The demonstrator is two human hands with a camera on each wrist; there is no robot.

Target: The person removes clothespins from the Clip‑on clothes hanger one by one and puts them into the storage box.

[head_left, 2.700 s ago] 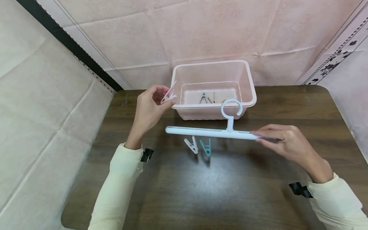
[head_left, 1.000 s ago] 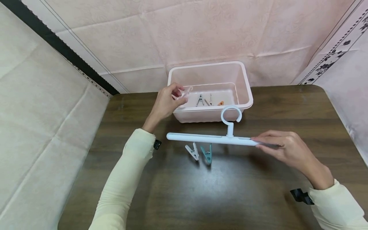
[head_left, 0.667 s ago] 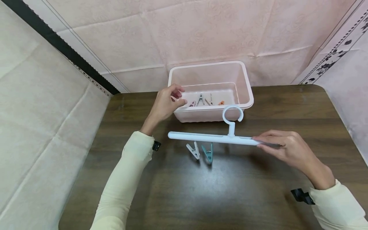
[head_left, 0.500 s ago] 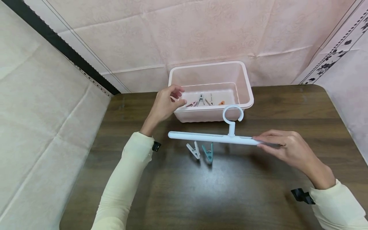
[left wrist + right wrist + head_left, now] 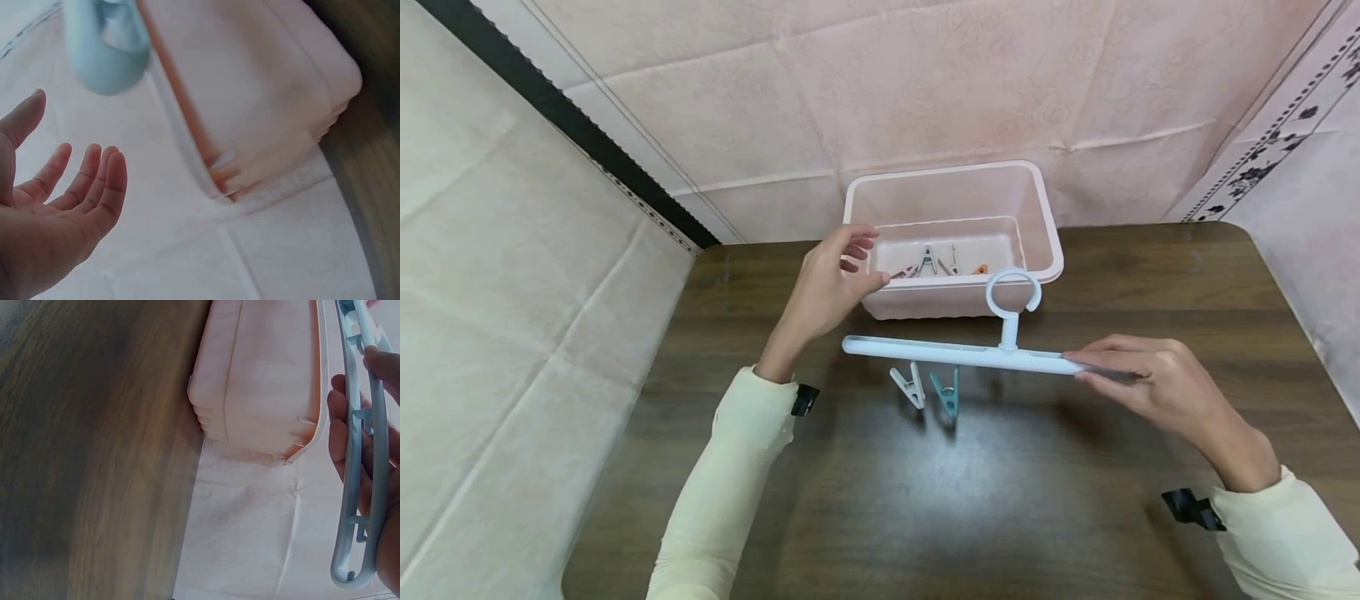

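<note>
My left hand [image 5: 829, 283] is over the left front rim of the pink basin [image 5: 955, 302], fingers relaxed and nothing in it. The left wrist view shows its palm and fingers [image 5: 78, 181] loosely bent and bare. My right hand [image 5: 1157, 379] grips the right end of a light blue clothes hanger [image 5: 955, 353], hook upward, in front of the basin. A white clothespin [image 5: 910, 386] and a teal clothespin [image 5: 948, 394] appear just below the hanger's bar; where they attach is hidden. Inside the basin lie a pink clothespin [image 5: 904, 272], a grey clothespin [image 5: 927, 260] and an orange piece [image 5: 981, 269].
The basin stands at the back of a dark wooden table [image 5: 925, 517]. Pale patterned cloth [image 5: 962, 92] hangs behind it and covers both sides. A black wrist-camera strap [image 5: 805, 400] is on the left cuff, with another strap [image 5: 1192, 509] on the right.
The pink clothespin has left my left hand and lies in the basin. That hand moved right to the rim and its fingers loosened. The hanger, with both clothespins, rose slightly just now.
</note>
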